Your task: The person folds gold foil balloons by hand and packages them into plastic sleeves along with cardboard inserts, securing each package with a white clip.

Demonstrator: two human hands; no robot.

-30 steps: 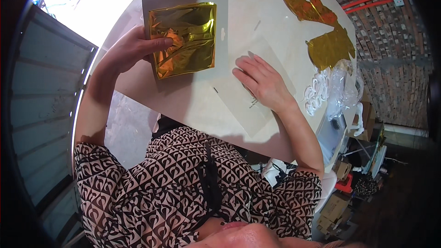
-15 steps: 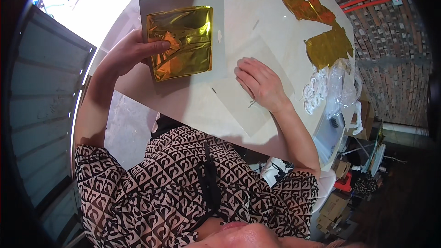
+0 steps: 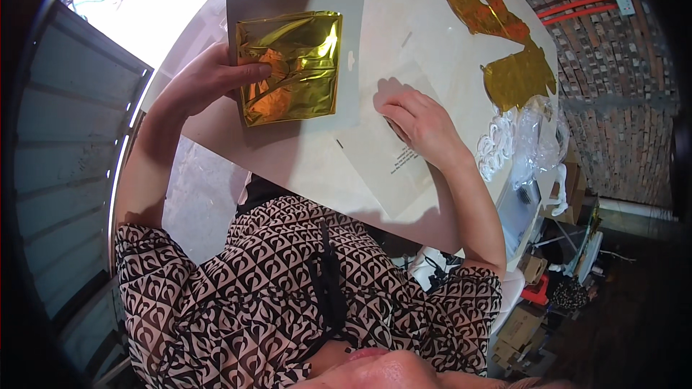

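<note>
Gold foil packet (image 3: 290,66) on its white card is pinched by the left hand (image 3: 209,83); right of it, the right hand (image 3: 422,124) lies flat, pinning a paper sheet (image 3: 389,173) to the counter (image 3: 303,166). Best grip the card's edge, sparing the foil creases.

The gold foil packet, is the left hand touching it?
Touching. The head view shows the left hand with its thumb pressed on the gold foil packet.

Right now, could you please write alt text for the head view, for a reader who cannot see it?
A person's left hand holds a folded sheet of shiny gold foil on a white backing card above a round white table, thumb pressed on the foil. The right hand rests flat on a white paper sheet with small print; more crumpled gold foil pieces lie beyond.
</note>
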